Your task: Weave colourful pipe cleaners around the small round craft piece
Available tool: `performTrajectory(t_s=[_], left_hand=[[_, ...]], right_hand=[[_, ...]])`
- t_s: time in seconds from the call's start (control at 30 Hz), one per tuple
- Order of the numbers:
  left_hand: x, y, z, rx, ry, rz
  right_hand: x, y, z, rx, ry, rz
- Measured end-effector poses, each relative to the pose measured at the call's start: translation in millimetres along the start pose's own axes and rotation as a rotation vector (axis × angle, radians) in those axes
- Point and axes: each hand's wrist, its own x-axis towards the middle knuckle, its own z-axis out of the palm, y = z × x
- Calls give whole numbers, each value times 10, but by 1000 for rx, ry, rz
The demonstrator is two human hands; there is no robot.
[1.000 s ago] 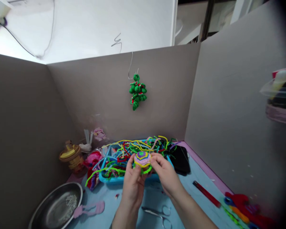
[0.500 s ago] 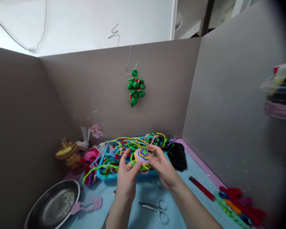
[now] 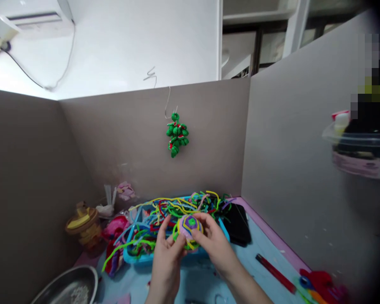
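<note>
Between my two hands is a small round piece of coloured pipe cleaners [image 3: 188,227], with rings of pink, yellow, blue and purple around a green centre. My left hand [image 3: 167,249] grips its left side with thumb and fingers. From the right, my right hand [image 3: 213,238] holds it, the thumb lying on its upper face and the fingers behind. Just behind my hands stands a blue basket [image 3: 139,258] heaped with loose pipe cleaners [image 3: 164,202] in many colours.
A metal pan [image 3: 93,280] with small pale bits lies front left, near a brown lidded cup [image 3: 84,226]. A black flat object [image 3: 239,223] and a red stick [image 3: 275,273] are on the right. A green ornament [image 3: 177,135] hangs on the back panel.
The view has tilted up, so the scissors have nearly left the frame. My right thumb has moved onto the face of the round pipe-cleaner piece.
</note>
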Motion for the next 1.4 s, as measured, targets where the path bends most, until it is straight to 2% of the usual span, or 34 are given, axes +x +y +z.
performTrajectory(t_s=[0.1,0.23,0.33,0.6,0.83,1.07,1.17,1.3,1.4], left_hand=[[11,-10,-21,-13,18,-8],[38,-31,-65,-121,-32,-89],[46,-62,-75,-155,-50,-87],[48,-145,-34,-90,-51,-29],[33,-146,-17,-33,-45,-7],[52,-176,-58,43,-97,-9],[66,-172,-66,48,-36,41],[81,-160,-65,2,84,139],[72,-150,-58,-13,94,186]], right_hand=[[-5,16,-4,3,16,-7],[-6,56,-16,-11,46,-12],[-5,81,-26,-37,69,-24],[-1,107,-21,-76,93,-8],[16,141,-42,-155,120,-74],[46,199,-72,-165,105,-89],[37,201,-76,-260,114,-136],[-41,117,-18,-507,235,-312],[-116,54,68,-617,250,-353]])
